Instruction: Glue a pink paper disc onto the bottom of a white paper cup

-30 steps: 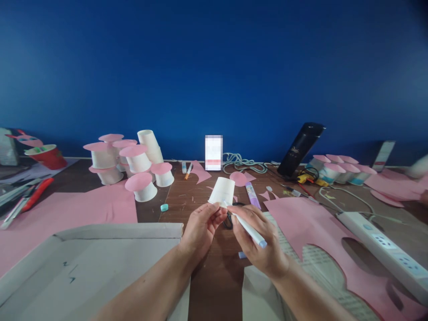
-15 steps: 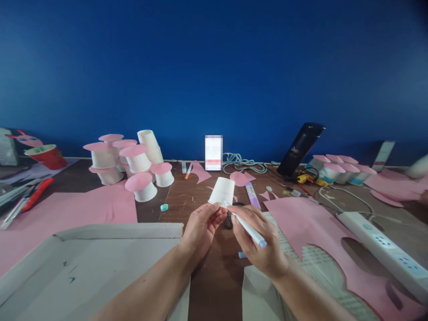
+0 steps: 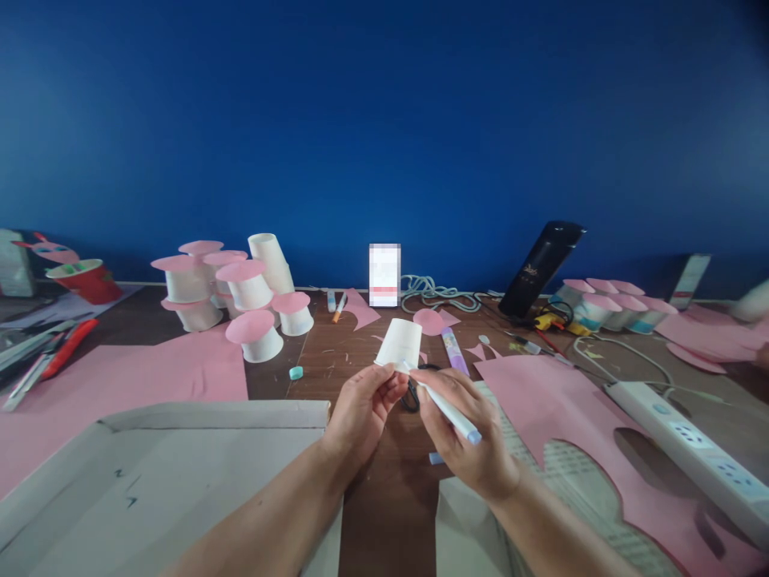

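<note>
A white paper cup (image 3: 400,340) is pinched at its near rim by my left hand (image 3: 368,407), and its narrower end points away from me. My right hand (image 3: 467,425) grips a white marker (image 3: 449,412) with a pale blue end. The marker's tip is at the cup's near rim; whether it touches cannot be made out. A small blue cap (image 3: 436,458) lies on the table below my right hand. Just beyond the cup are a pink paper disc (image 3: 428,321) and a purple glue stick (image 3: 455,353).
White cups topped with pink discs (image 3: 241,287) are stacked at the left, and more stand at the back right. A power strip (image 3: 690,449), cut pink paper (image 3: 558,401), a cardboard box lid (image 3: 210,414), a black bottle (image 3: 541,268) and a phone (image 3: 384,275) surround the hands.
Almost nothing differs. The marker in my right hand has shifted very slightly at the cup's rim, and the whole view has moved by a hair.
</note>
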The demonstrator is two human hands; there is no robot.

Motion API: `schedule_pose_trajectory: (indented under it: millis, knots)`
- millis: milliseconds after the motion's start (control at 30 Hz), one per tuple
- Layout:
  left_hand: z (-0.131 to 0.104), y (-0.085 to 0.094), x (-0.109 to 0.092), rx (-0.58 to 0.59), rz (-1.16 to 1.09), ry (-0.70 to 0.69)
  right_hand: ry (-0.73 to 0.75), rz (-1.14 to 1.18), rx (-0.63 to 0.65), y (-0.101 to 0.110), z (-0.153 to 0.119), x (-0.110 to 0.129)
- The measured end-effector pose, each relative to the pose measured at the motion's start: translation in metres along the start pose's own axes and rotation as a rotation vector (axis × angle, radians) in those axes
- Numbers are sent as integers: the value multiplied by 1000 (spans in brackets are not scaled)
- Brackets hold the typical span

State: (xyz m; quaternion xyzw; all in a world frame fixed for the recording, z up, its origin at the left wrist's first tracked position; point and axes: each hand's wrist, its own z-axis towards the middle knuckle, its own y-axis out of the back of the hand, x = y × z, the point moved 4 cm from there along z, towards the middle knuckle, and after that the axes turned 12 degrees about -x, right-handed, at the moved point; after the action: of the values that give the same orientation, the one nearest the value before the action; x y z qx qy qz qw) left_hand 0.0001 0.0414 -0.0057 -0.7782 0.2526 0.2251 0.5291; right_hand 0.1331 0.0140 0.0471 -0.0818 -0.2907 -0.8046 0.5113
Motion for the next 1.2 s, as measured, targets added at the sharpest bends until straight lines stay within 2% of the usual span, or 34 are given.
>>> schedule_pose_trajectory:
  millis: [1200]
  knots:
    - [1,0,-1,-1,-20,-18,16,-37,-15,2,1,3]
